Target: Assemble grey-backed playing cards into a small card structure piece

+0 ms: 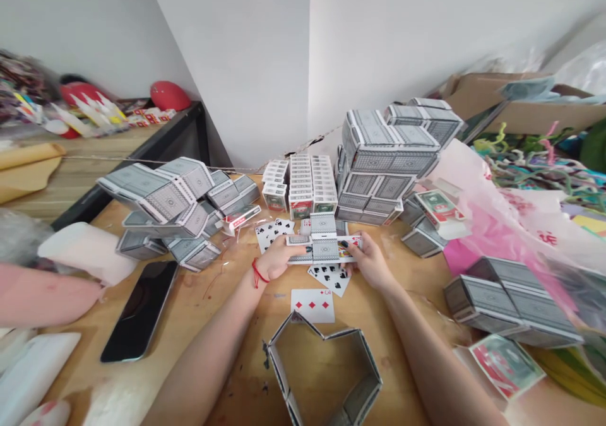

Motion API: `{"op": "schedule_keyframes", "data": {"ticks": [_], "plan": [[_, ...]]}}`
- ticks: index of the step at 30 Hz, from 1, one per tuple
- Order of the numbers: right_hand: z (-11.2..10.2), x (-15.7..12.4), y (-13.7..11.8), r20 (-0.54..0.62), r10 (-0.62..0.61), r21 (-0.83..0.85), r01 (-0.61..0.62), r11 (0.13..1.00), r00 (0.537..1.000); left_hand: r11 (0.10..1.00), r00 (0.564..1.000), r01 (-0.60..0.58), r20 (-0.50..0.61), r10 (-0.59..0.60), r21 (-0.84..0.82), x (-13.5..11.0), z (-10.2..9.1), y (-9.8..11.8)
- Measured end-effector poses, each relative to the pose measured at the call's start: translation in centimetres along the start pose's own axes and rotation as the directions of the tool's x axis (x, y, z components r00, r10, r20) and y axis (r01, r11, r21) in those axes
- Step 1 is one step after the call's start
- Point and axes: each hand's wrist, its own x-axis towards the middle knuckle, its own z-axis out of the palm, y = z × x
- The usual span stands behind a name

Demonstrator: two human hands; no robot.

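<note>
Near a three of diamonds point(312, 305) on the surface point(189, 312), the left hand point(278, 259) and right hand point(372, 265) pinch both ends of a card piece point(324, 248), maybe lining it up, so the next move likely needs a steady hold.

Table point(199, 293) is smooth wood, bit shiny; held card piece point(324, 249) looks like printed paper; phone point(141, 310) toward the left edge's super glossy.

Bright, soft light; glare whitens the counter point(199, 306) toward its near left corner; clutter along side edges stretches, blurred
</note>
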Motion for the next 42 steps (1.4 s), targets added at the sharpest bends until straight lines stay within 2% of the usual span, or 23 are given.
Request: {"op": "schedule_keyframes", "data": {"ticks": [6, 12, 18, 23, 29, 35, 42], "plan": [[0.0, -0.1, 0.2, 0.063, -0.003, -0.009, 0.003, 1.0, 0.998, 1.0, 0.999, 0.014, -0.045, -0.014, 0.0, 0.0, 0.4, 0.1], [-0.1, 0.1, 0.9, 0.046, -0.025, -0.004, 0.025, 1.0, 0.999, 0.997, 0.996, -0.069, -0.055, 0.071, 0.04, 0.1, 0.8, 0.0], [0.1, 0.0, 0.7, 0.029, -0.009, -0.007, 0.009, 1.0, 1.0, 0.992, 0.995, -0.098, -0.023, 0.1, 0.078, 0.2, 0.9, -0.3], [0.1, -0.1, 0.4, 0.06, 0.005, -0.025, -0.003, 1.0, 0.998, 0.988, 0.987, -0.091, -0.122, 0.107, 0.129, 0.2, 0.7, -0.2], [0.1, -0.1, 0.5, 0.029, -0.004, 0.002, 0.004, 1.0, 1.0, 0.986, 0.982, -0.079, -0.161, 0.103, 0.147, 0.2, 0.1, 0.1], [-0.6, 0.2, 0.7, -0.029, -0.03, 0.032, 0.031, 0.999, 0.999, 0.99, 0.989, -0.076, -0.114, 0.09, 0.12, 0.1, -0.3, 0.5], [-0.2, 0.1, 0.8, -0.016, -0.03, 0.014, 0.03, 0.999, 0.999, 0.985, 0.987, -0.094, -0.113, 0.111, 0.144, 0.3, -0.3, 0.5]]}}
